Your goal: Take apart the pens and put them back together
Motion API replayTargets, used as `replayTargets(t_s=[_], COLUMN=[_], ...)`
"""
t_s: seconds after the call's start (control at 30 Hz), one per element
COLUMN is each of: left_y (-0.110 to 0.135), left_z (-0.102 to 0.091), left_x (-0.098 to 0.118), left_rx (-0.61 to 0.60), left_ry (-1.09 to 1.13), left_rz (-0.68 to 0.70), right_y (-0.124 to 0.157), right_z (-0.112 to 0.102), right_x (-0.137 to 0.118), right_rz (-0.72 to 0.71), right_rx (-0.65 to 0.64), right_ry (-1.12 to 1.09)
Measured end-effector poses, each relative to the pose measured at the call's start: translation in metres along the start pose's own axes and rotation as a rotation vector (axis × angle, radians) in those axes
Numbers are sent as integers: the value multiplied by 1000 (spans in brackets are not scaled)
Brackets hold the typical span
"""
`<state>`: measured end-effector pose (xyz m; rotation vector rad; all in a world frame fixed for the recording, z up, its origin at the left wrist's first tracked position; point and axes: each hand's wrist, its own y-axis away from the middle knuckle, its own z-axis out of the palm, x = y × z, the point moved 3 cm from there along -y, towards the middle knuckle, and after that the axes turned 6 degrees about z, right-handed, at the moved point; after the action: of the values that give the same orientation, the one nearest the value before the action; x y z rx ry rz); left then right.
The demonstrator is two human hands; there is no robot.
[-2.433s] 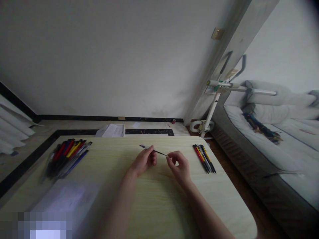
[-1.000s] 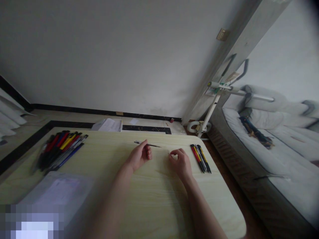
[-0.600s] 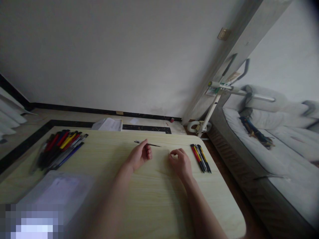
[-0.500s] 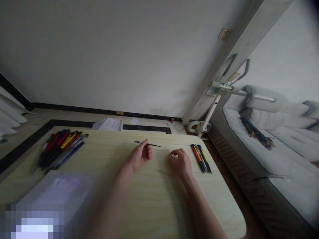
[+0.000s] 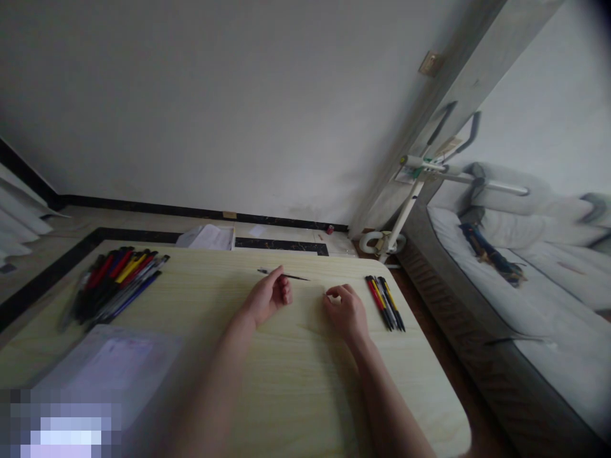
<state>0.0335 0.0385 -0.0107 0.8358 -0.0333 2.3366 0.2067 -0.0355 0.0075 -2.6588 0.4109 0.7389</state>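
Over the middle of the table, my left hand [image 5: 271, 296] is closed in a pinch on a thin, dark pen refill [image 5: 296, 277]. The refill lies nearly level, sticking out on both sides of the fingers, with its tip toward the right. My right hand [image 5: 346, 310] is curled just to the right, thumb and forefinger pressed together. Whatever they pinch is too small to make out. Beside it, a row of several pens [image 5: 384, 303] in red, yellow, black and clear lies at the right edge.
A large pile of pens [image 5: 119, 283] covers the left part of the wooden table [image 5: 296, 381]. In front of it lies a clear plastic bag [image 5: 119, 362]. Beyond the table's right edge are a white exercise frame [image 5: 405, 213] and a grey sofa [image 5: 539, 292].
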Motion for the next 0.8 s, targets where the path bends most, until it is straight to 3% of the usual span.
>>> replayTargets(t_s=[0.8], left_y=[1], left_z=[1], left_x=[1], left_rx=[41], left_ry=[29], left_rz=[-8], right_y=[-4], right_z=[-3], right_x=[6], right_rz=[6], right_rx=[-6], right_ry=[-89])
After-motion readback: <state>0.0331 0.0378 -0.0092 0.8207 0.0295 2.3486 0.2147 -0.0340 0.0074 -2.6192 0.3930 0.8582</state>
